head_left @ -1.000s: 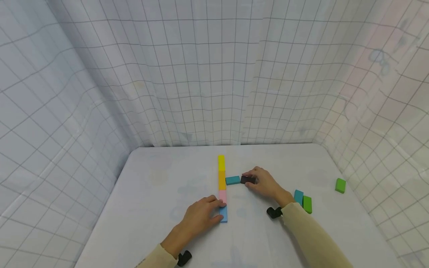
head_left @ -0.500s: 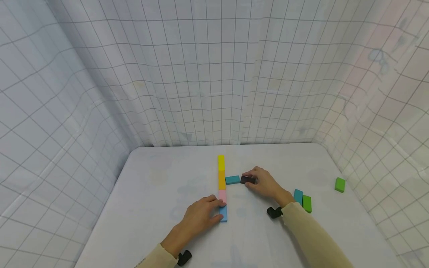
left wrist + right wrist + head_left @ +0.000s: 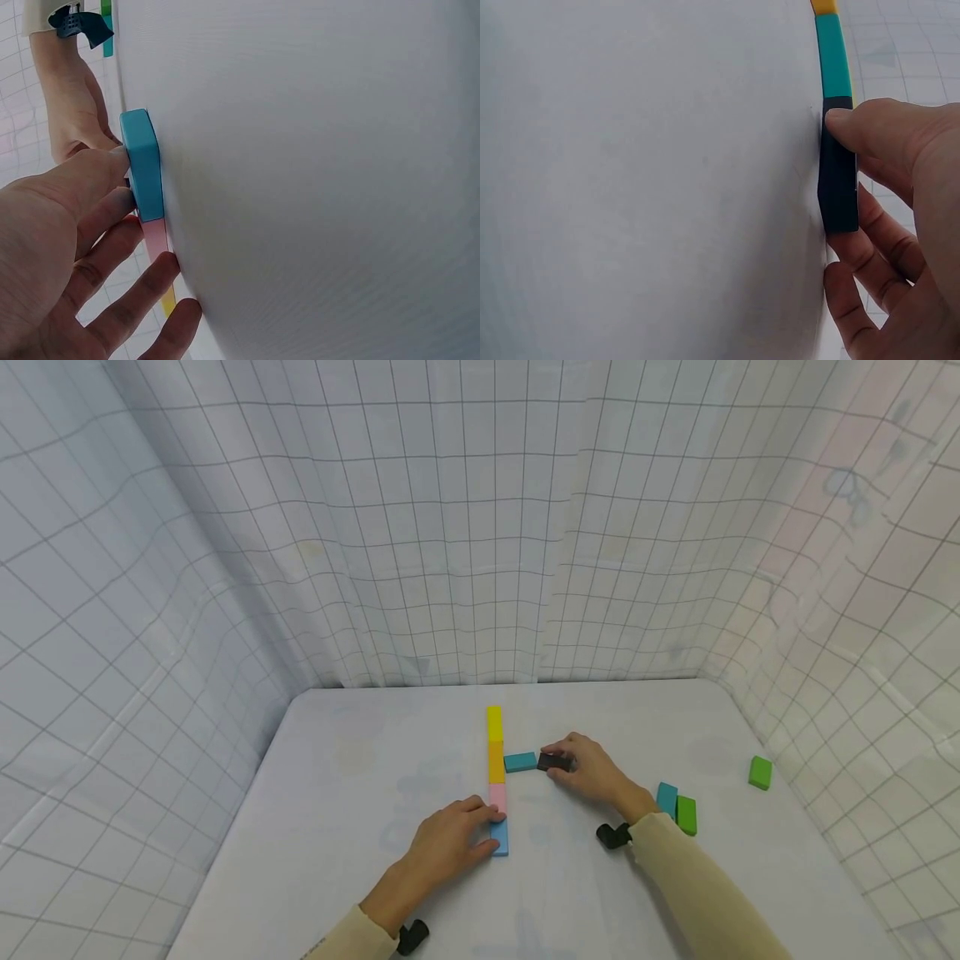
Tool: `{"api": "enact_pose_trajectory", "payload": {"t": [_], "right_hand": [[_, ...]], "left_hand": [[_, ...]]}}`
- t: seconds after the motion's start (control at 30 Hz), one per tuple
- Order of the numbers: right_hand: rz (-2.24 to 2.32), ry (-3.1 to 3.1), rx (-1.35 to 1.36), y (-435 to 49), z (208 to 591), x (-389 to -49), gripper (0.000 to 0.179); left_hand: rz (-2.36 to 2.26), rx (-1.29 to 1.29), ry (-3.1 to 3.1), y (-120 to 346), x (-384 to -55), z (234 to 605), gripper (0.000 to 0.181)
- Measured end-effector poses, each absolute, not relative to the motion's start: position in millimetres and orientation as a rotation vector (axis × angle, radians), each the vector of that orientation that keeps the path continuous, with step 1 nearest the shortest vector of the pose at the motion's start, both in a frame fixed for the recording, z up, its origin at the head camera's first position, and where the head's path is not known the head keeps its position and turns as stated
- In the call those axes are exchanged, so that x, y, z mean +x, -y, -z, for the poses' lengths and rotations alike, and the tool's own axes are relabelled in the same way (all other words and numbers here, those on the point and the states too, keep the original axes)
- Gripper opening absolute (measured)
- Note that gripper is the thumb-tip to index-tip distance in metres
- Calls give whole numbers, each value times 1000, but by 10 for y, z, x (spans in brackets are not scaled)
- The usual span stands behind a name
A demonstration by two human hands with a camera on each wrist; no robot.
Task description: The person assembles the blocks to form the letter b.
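Note:
A light blue block (image 3: 501,839) ends a straight row at the near side, with a pink block (image 3: 498,797) just beyond it. My left hand (image 3: 450,837) lies beside the row, thumb and index fingertips resting on the top edge of the blue block; the other fingers reach down beside the row. My right hand (image 3: 596,770) pinches a black block (image 3: 840,176), thumb on its near side and the far-side fingertips partly hidden. The black block stands end to end with a teal block (image 3: 521,762), which branches rightward from the row.
Beyond the pink block, an orange block (image 3: 497,762) and a yellow block (image 3: 495,724) continue the row. Right of my right forearm lie another teal block (image 3: 667,797) and a green block (image 3: 686,815). Another green block (image 3: 761,772) sits near the white table's (image 3: 352,793) right edge.

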State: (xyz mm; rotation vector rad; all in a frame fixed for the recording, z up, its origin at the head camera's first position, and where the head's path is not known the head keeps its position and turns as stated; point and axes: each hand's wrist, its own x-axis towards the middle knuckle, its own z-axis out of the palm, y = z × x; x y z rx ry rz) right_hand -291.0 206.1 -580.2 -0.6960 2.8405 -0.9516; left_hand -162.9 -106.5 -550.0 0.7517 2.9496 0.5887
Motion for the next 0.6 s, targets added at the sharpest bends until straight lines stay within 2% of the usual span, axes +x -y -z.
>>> {"api": "enact_pose_trajectory", "payload": {"t": [0.6], "right_hand": [[941,-2863,-755,-2188,5772,-2814,47]], "left_hand": [[-563,725,-2953,1050,-1621,5482,44]]}}
